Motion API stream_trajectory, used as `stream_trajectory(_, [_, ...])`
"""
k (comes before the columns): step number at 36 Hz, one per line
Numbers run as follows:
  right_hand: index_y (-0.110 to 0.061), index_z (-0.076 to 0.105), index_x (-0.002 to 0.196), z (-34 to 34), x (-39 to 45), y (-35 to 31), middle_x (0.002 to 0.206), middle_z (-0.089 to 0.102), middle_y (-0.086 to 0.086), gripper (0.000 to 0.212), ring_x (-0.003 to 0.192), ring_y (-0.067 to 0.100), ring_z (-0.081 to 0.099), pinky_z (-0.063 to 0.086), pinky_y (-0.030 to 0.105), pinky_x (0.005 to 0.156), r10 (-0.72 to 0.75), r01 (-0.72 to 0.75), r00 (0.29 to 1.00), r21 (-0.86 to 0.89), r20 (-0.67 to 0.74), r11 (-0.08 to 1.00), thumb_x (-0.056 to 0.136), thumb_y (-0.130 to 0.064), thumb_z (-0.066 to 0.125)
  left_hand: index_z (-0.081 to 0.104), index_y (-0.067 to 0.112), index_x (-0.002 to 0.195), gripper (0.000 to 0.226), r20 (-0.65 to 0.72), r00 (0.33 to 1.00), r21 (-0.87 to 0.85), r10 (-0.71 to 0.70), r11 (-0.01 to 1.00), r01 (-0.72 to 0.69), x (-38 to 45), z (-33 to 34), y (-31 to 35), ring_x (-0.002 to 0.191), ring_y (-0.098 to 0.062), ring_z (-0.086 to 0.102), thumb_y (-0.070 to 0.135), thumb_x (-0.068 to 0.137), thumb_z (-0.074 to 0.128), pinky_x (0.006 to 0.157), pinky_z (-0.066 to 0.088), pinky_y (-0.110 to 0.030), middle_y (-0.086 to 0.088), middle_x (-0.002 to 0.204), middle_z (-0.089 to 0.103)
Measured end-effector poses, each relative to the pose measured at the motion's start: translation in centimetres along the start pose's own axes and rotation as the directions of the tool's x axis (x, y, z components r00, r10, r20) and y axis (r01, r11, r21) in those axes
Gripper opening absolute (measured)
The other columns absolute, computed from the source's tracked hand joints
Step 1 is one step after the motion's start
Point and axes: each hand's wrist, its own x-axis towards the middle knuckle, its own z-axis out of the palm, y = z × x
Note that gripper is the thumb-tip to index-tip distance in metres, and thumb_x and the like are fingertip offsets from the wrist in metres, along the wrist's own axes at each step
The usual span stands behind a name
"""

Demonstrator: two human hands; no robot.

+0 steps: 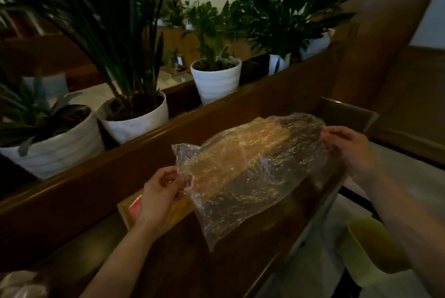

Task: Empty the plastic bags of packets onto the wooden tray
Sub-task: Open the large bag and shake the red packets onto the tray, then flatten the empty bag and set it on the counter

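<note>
A clear crinkled plastic bag (250, 177) is stretched in the air between my two hands. My left hand (159, 194) pinches its near-left edge. My right hand (346, 148) pinches its far-right edge. Under the bag lies the wooden tray (178, 211), light brown, seen partly through the plastic. A red packet (134, 206) shows on the tray beside my left wrist. Whether the bag holds any packets I cannot tell.
A dark wooden ledge (101, 172) runs diagonally behind the tray, with several potted plants in white pots (216, 80) beyond it. Another plastic bag (19, 285) sits at the bottom left. A pale green container (368, 247) stands at the lower right.
</note>
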Motion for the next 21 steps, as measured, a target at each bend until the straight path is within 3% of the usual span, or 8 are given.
stream_trajectory(4, [-0.02, 0.074, 0.093, -2.9, 3.1, 0.7, 0.096, 0.073, 0.007, 0.013, 0.088, 0.021, 0.069, 0.053, 0.029, 0.074, -0.009, 0.008, 0.999, -0.021, -0.053, 1.0, 0.083, -0.014, 0.071, 0.061, 0.015, 0.121, 0.028, 0.043, 0.999, 0.06, 0.023, 0.998, -0.025, 1.8, 4.5, 0.3, 0.092, -0.023, 0.07, 0.012, 0.093, 0.064, 0.077, 0.059, -0.034, -0.007, 0.107, 0.069])
stream_trajectory(8, [-0.028, 0.074, 0.085, -6.2, 7.3, 1.4, 0.093, 0.074, 0.004, 0.012, 0.081, 0.014, 0.069, 0.05, 0.025, 0.07, -0.022, 0.015, 0.997, -0.091, -0.078, 0.996, 0.082, -0.017, 0.072, 0.062, 0.02, 0.116, 0.024, 0.049, 0.998, 0.085, 0.034, 0.996, -0.038, 3.9, 9.3, 0.6, 0.087, -0.016, 0.07, 0.016, 0.092, 0.065, 0.064, 0.055, -0.021, -0.002, 0.103, 0.07])
stream_trajectory(13, [-0.031, 0.074, 0.078, -10.1, 13.0, 2.3, 0.089, 0.073, 0.001, 0.015, 0.089, 0.022, 0.068, 0.052, 0.036, 0.084, -0.048, 0.038, 0.996, -0.147, -0.069, 0.988, 0.081, -0.016, 0.074, 0.063, 0.018, 0.113, 0.024, 0.044, 0.999, 0.05, -0.014, 0.999, 0.012, 6.9, 15.4, 0.7, 0.071, -0.014, 0.069, 0.013, 0.09, 0.067, 0.057, 0.053, -0.026, -0.005, 0.098, 0.071])
stream_trajectory(17, [-0.032, 0.074, 0.077, -12.8, 16.9, 2.2, 0.087, 0.073, -0.001, 0.017, 0.088, 0.018, 0.068, 0.052, 0.036, 0.085, -0.068, 0.057, 0.996, -0.172, -0.06, 0.983, 0.081, -0.015, 0.074, 0.064, 0.021, 0.109, 0.021, 0.01, 0.998, 0.013, -0.07, 0.997, 0.07, 8.9, 20.0, 0.4, 0.08, -0.015, 0.072, 0.015, 0.089, 0.069, 0.064, 0.057, -0.025, -0.006, 0.099, 0.071])
stream_trajectory(21, [-0.029, 0.072, 0.089, -15.2, 20.8, 2.0, 0.092, 0.073, 0.001, 0.018, 0.088, 0.015, 0.068, 0.054, 0.035, 0.084, -0.071, 0.068, 0.997, -0.221, -0.008, 0.973, 0.082, -0.012, 0.072, 0.066, 0.018, 0.108, 0.021, -0.027, 0.993, -0.04, -0.114, 0.993, 0.113, 10.6, 23.8, 0.5, 0.074, -0.007, 0.074, 0.012, 0.088, 0.07, 0.06, 0.057, -0.018, -0.004, 0.097, 0.071])
